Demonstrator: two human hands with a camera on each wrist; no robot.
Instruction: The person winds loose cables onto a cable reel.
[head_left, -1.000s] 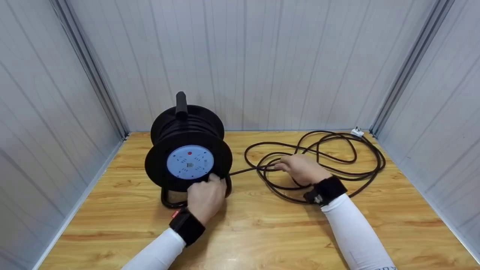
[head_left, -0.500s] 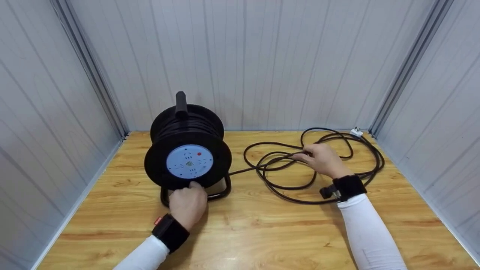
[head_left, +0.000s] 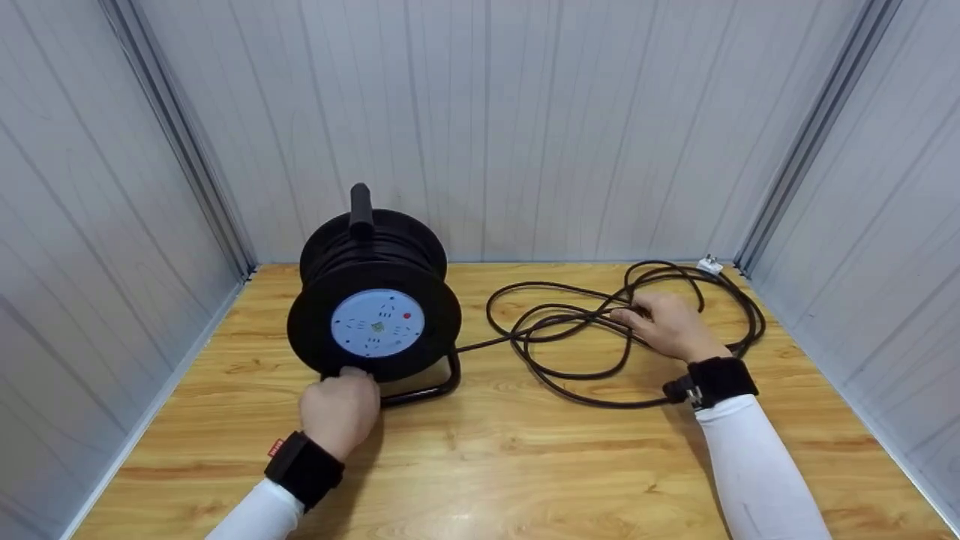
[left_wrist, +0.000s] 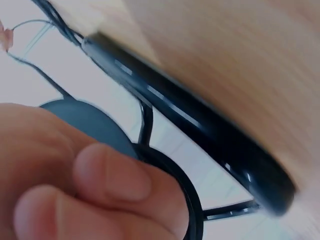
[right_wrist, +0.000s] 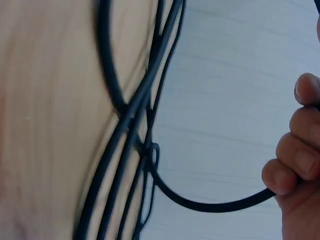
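A black cable reel [head_left: 306, 319] stands at the left, with a pale round socket panel [head_left: 375, 300] on its front. My left hand [head_left: 341, 409] grips the lower front of the reel with curled fingers; the part inside the fingers is hidden. In the left wrist view those fingers [left_wrist: 125, 180] lie close to the reel's black tube stand [left_wrist: 200, 125]. From the reel a black cable [head_left: 484, 345] runs right into loose loops. My right hand [head_left: 671, 326] holds the cable at these loops, and the right wrist view shows its fingers curled round one strand [right_wrist: 215, 207].
A white plug [head_left: 709, 264] lies in the back right corner at the end of the loops. The wooden tabletop [head_left: 480, 465] is enclosed by pale panel walls [head_left: 480, 127] at the back and both sides. The reel's handle [head_left: 361, 210] sticks up on top.
My left hand has swept left along the reel's lower front, and the socket panel has turned clockwise. My right hand has shifted right, and the cable loops beside it have changed shape.
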